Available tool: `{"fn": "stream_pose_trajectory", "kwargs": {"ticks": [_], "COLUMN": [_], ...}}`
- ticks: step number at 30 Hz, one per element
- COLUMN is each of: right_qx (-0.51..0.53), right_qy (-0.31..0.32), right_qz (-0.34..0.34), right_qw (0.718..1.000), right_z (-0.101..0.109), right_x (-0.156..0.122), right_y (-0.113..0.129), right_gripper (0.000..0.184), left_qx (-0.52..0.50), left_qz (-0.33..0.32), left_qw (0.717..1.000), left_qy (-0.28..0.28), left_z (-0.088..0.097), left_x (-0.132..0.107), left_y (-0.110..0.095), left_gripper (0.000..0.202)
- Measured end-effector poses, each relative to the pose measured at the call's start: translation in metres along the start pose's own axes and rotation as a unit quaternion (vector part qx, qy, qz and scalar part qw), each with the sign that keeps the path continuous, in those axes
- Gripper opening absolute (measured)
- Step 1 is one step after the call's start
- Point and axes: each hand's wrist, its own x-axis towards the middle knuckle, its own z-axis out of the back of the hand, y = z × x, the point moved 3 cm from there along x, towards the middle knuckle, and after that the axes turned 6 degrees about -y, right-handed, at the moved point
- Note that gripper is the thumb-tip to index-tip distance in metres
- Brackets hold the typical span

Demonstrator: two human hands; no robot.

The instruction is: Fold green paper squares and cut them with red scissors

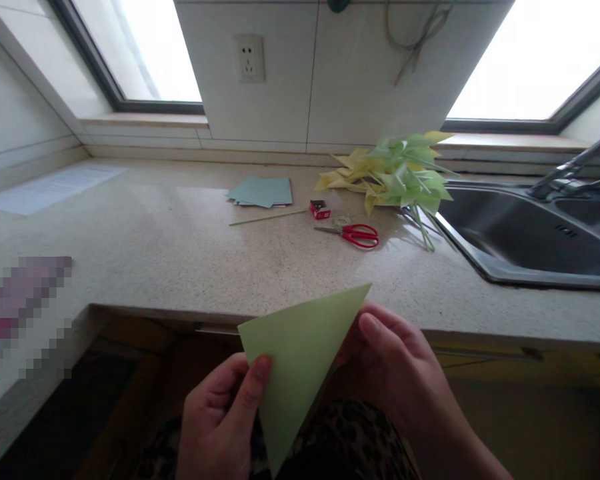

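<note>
A light green sheet of paper (300, 360), folded into a triangle, is held up over my lap in front of the counter edge. My left hand (225, 407) pinches its left side, thumb on the front face and fingers behind. At the right slanting edge is my right hand (395, 360), its thumb bent near the upper corner. Some of the right fingertips are hidden behind the paper. Beyond, on the counter, lie red-handled scissors (357, 235) and a small red box (320, 209).
A stack of blue-green paper (263, 191) and a thin stick (267, 218) lie on the counter (180, 247). Yellow and green paper pinwheels (400, 173) are piled beside the steel sink (510, 233). White printed paper (50, 187) and a blurred-out object (20, 307) are at left.
</note>
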Motion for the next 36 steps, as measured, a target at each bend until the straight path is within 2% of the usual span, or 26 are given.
{"fn": "stream_pose_trajectory", "kwargs": {"ticks": [4,11,16,20,24,27,31,33,36], "right_qx": [-0.033,-0.056,-0.062,-0.059,-0.123,-0.121,-0.121,-0.152,-0.181], "right_qy": [0.01,0.025,0.042,0.055,0.026,0.018,0.07,0.055,0.041], "right_qz": [-0.053,-0.076,-0.085,-0.101,-0.089,-0.074,-0.12,-0.121,-0.099], "right_qw": [0.998,0.995,0.994,0.992,0.988,0.99,0.983,0.979,0.978], "right_z": [-0.008,-0.004,-0.006,-0.014,-0.016,-0.017,-0.021,-0.021,-0.017], "right_x": [-0.006,-0.006,-0.005,-0.01,-0.011,-0.01,-0.012,-0.012,-0.009], "right_y": [-0.004,-0.004,-0.007,-0.016,-0.025,-0.028,-0.037,-0.041,-0.038], "right_gripper": [0.026,0.029,0.028,0.029,0.039,0.041,0.041,0.044,0.042], "left_qx": [0.02,0.043,0.045,-0.019,-0.084,-0.115,-0.138,-0.136,-0.064], "left_qz": [-0.012,-0.073,-0.064,-0.05,-0.016,0.008,-0.01,-0.024,-0.063], "left_qw": [1.0,0.993,0.995,0.998,0.996,0.993,0.988,0.988,0.994], "left_qy": [0.02,0.088,0.055,0.016,0.002,-0.014,-0.062,-0.071,-0.06], "left_z": [-0.007,-0.009,-0.001,0.0,-0.003,-0.007,-0.011,-0.013,-0.013], "left_x": [-0.003,-0.001,0.005,0.01,0.013,0.013,0.015,0.017,0.022], "left_y": [-0.004,-0.02,-0.024,-0.02,-0.015,-0.014,-0.02,-0.023,-0.025], "left_gripper": [0.033,0.029,0.023,0.021,0.021,0.024,0.026,0.026,0.028]}}
